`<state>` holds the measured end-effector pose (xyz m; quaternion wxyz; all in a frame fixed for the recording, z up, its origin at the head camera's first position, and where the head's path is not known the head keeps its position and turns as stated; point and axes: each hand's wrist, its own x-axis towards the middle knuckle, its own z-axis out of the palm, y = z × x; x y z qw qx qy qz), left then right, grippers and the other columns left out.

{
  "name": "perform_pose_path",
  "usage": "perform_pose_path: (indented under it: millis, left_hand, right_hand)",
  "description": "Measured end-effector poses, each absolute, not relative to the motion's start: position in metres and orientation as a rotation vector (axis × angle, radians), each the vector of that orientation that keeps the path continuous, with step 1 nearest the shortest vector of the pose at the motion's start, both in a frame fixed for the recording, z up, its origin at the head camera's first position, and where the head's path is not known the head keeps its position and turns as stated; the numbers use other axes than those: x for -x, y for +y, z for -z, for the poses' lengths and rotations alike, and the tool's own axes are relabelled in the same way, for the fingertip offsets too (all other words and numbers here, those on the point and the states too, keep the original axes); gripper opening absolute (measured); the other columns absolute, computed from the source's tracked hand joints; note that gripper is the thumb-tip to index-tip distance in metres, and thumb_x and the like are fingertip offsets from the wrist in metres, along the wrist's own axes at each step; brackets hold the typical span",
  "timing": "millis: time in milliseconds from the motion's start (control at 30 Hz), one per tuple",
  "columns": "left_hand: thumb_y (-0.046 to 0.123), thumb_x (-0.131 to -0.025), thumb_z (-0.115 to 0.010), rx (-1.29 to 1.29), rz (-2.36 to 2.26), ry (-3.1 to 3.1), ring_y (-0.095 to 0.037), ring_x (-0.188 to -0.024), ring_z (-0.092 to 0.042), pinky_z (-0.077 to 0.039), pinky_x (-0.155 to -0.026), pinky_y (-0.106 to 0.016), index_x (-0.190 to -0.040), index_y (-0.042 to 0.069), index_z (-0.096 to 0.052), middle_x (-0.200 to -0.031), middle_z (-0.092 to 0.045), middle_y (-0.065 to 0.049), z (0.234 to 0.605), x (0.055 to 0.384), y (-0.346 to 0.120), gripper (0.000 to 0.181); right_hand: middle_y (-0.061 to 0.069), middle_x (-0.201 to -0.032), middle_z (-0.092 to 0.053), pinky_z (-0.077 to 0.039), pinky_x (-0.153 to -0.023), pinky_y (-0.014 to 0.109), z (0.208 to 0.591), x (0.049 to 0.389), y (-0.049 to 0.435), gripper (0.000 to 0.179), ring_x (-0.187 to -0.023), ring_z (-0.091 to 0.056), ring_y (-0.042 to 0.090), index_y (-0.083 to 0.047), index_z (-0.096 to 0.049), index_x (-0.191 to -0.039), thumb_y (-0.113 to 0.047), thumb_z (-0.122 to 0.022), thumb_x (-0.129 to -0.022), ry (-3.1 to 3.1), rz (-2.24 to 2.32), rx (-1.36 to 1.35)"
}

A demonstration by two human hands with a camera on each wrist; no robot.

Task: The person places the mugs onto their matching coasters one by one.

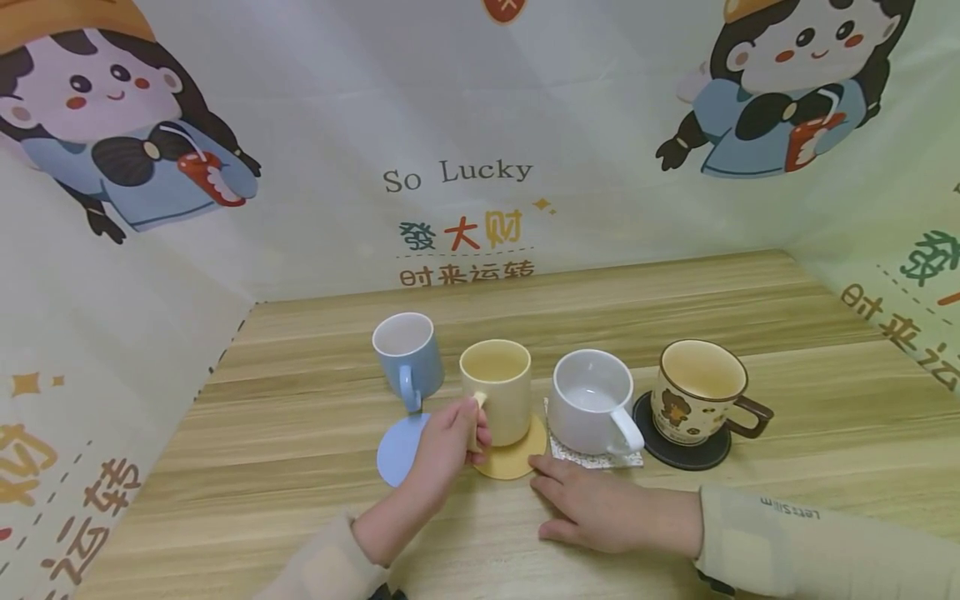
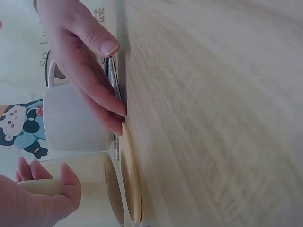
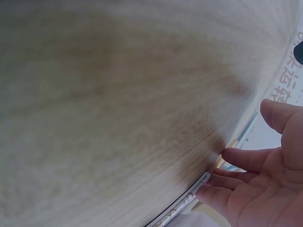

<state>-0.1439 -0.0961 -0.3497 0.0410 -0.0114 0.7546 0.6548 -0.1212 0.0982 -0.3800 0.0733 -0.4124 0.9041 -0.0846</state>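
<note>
My left hand (image 1: 448,442) grips the handle of a pale yellow mug (image 1: 510,408). The mug is over a round yellow coaster (image 1: 517,463); in the left wrist view a narrow gap shows between its base and the coaster. My right hand (image 1: 588,504) lies low at the coaster's right edge, fingers extended, fingertips touching or very close to the rim. In the right wrist view its thumb (image 3: 277,113) is spread away from the fingers. Just beyond that hand, a white mug (image 1: 588,400) stands on a square patterned coaster (image 1: 592,458).
A blue mug (image 1: 420,358) stands on the wooden table (image 1: 262,467), behind a round blue coaster (image 1: 397,450) partly hidden by my left hand. At the right, a brown-rimmed bear mug (image 1: 693,400) sits on a black coaster (image 1: 693,458). A printed backdrop (image 1: 322,125) surrounds the table.
</note>
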Motion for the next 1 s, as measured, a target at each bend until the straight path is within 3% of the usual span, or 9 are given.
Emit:
perform_pose_path:
  millis: [1000]
  left_hand:
    - [0.018, -0.099, -0.037, -0.016, -2.001, 2.279, -0.009, -0.06, -0.05, -0.049, -0.056, -0.023, -0.087, -0.011, -0.054, -0.066, -0.051, -0.001, 0.3545, 0.1385, -0.0907, 0.035]
  right_hand:
    - [0.019, -0.139, -0.04, -0.038, -0.1, 0.041, 0.381, 0.1217, 0.0976, 0.056, -0.126, -0.041, 0.031, 0.004, -0.049, -0.126, -0.038, -0.053, -0.09, 2.719, 0.263, 1.248]
